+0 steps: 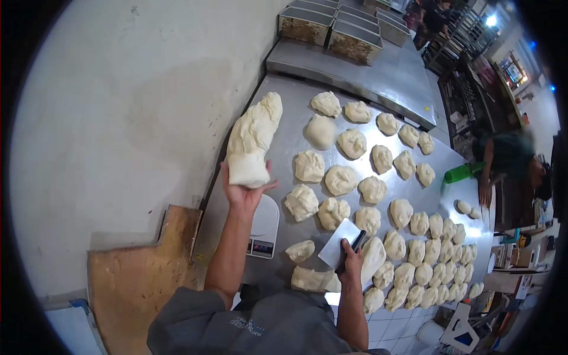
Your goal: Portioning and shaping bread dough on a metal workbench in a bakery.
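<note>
My left hand (242, 195) cups a thick, smooth piece of dough (248, 170) from below, its fingers and thumb around the sides. That dough lies against a long, wrinkled dough roll (255, 127); I cannot tell whether the two are joined. Just below this hand stands a white kitchen scale (265, 222), partly hidden by my forearm. My right hand (352, 260) is closed on the black handle of a dough scraper (333, 245). The scraper's flat metal blade points left, over the table among dough pieces. A small dough scrap (300, 251) and a flat dough strip (310, 278) lie near my body.
Rows of dough lumps (341, 179) cover much of the metal table (284, 195). Metal baking tins (355, 41) stand on a raised metal surface at the back. To the right, a person (509, 160) leans at the table near a green bottle (464, 172). A wall (136, 130) borders the left.
</note>
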